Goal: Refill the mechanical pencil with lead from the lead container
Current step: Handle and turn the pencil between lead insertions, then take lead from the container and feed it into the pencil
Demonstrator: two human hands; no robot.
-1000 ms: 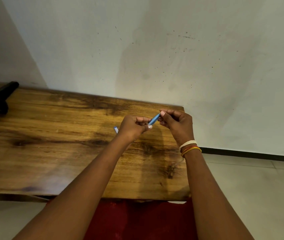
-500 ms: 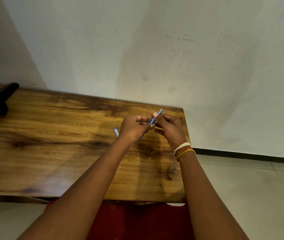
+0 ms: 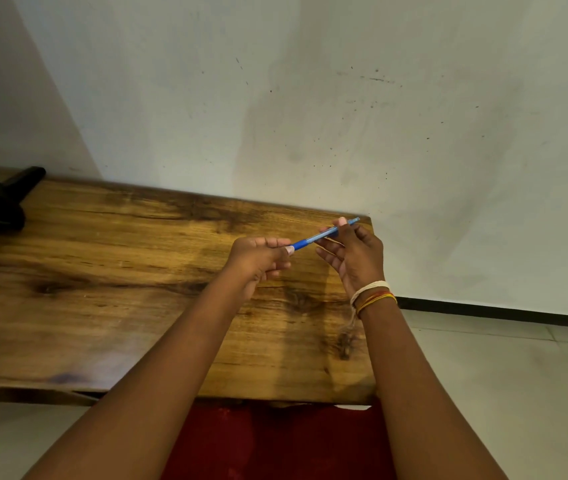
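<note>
Both hands are holding the mechanical pencil in the air over the right end of the desk, right of frame centre. Pencil is lying at a shallow slant, low end at left, high end at upper right near the desk's far corner.

Left hand: fingers are curled in, thumb and forefinger pinching the darker blue grip section. Whether anything else is tucked in that fist, can't tell.

Right hand: thumb and forefinger are pinching the barrel near the upper end, remaining fingers spread loose below it, palm turned toward the camera.

Lead container: not seeing it anywhere in this frame. Possibly hidden behind the left hand; can't confirm.

Step in hand, my read: working on the pencil's upper end, either opening it or closing it. Cap state is too small to resolve.

Next move likely needs: 1 hand keeping the barrel steady and tilted open-end-up, the other freeing up for cap or lead. Lead is thin and brittle, so light pinch, straight feed.

Pencil look: slim, blue, translucent lighter barrel, darker grip, narrow tip at upper right.
</note>
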